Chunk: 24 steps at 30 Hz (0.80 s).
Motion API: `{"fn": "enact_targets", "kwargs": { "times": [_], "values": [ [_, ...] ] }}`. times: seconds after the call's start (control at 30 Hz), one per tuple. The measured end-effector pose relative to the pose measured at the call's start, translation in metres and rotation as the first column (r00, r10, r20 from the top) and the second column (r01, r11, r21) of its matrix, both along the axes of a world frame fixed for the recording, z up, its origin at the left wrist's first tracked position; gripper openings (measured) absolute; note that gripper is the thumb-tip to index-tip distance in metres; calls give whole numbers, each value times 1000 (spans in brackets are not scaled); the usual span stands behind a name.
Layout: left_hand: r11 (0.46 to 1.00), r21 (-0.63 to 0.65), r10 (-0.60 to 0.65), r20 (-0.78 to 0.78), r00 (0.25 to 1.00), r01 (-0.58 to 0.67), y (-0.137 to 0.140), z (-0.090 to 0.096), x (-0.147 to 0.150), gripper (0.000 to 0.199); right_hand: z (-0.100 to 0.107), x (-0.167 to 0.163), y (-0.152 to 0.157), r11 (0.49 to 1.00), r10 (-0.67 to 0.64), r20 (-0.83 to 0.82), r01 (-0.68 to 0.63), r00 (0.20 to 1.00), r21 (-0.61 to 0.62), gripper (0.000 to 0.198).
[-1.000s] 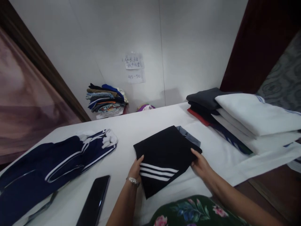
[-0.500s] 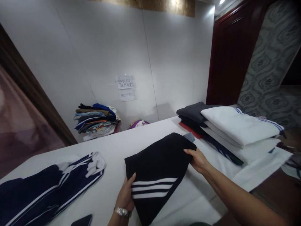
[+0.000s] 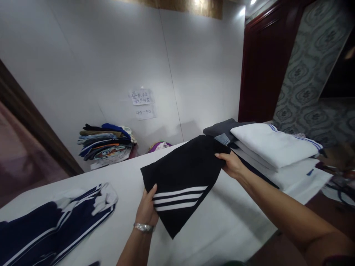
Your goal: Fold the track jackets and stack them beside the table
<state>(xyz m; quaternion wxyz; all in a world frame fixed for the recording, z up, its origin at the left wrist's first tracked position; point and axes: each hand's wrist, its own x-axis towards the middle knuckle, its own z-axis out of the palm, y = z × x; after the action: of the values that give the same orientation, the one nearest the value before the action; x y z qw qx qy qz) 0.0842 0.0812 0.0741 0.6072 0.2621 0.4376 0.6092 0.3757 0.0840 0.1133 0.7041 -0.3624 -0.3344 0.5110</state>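
Between my two hands a folded black garment with three white stripes [image 3: 183,162] is held up above the white table [image 3: 130,181]. My left hand [image 3: 147,207] is closed on its lower left edge, thumb on top; a metal watch or bracelet circles that wrist. At the upper right corner my right hand [image 3: 230,164] pinches the cloth, with the thumb on the near side. A grey-blue patch of fabric [image 3: 222,139] shows just behind that corner; whether it belongs to the black garment I cannot tell. The other fingers are hidden behind the cloth.
A stack of folded clothes, white on top [image 3: 274,144], with dark grey cloth [image 3: 229,127] beside it, lies right. Navy clothing with white stripes [image 3: 69,225] lies left. A colourful clothes pile [image 3: 108,142] stands beyond the table by the wall, under handwritten paper signs [image 3: 142,103].
Both hands have raised the black garment, moving it up and away from me. Its lower point now hangs clear of the frame's bottom edge. The view has shifted slightly to the right.
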Motion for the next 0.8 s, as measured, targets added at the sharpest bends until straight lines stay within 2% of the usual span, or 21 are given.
{"fn": "enact_targets", "kwargs": {
  "times": [0.17, 0.27, 0.37, 0.47, 0.6, 0.67, 0.73, 0.8],
  "values": [
    [999, -41, 1, -14, 1000, -1, -1, -11, -1, 45, -11, -2, 2, 998, 12, 6, -12, 1000, -54, 40],
    [1000, -11, -27, 1, 1000, 27, 11, -3, 8, 46, -4, 7, 12, 1000, -1, 43, 2, 999, -28, 40],
    [992, 114, -54, 18, 998, 52, 34, 19, 29, 46, 22, 29, 25, 999, -43, 108, 39, 993, 33, 37],
    [957, 272, -121, 49, 991, 104, 70, 54, 66, 46, 64, 61, 44, 983, -160, 224, 133, 961, 128, 38],
    [868, 466, -231, 73, 970, 172, 135, 114, 136, 48, 130, 129, 78, 913, -374, 375, 265, 848, 312, 48],
    [849, 485, -280, 79, 957, 209, 169, 139, 179, 49, 153, 172, 97, 871, -462, 453, 292, 763, 396, 47],
    [835, 483, -339, 74, 938, 264, 197, 150, 222, 51, 160, 215, 115, 836, -540, 530, 344, 654, 428, 44],
    [835, 424, -402, 35, 915, 350, 217, 141, 264, 56, 146, 252, 129, 784, -605, 633, 499, 483, 370, 43]
  ]
}}
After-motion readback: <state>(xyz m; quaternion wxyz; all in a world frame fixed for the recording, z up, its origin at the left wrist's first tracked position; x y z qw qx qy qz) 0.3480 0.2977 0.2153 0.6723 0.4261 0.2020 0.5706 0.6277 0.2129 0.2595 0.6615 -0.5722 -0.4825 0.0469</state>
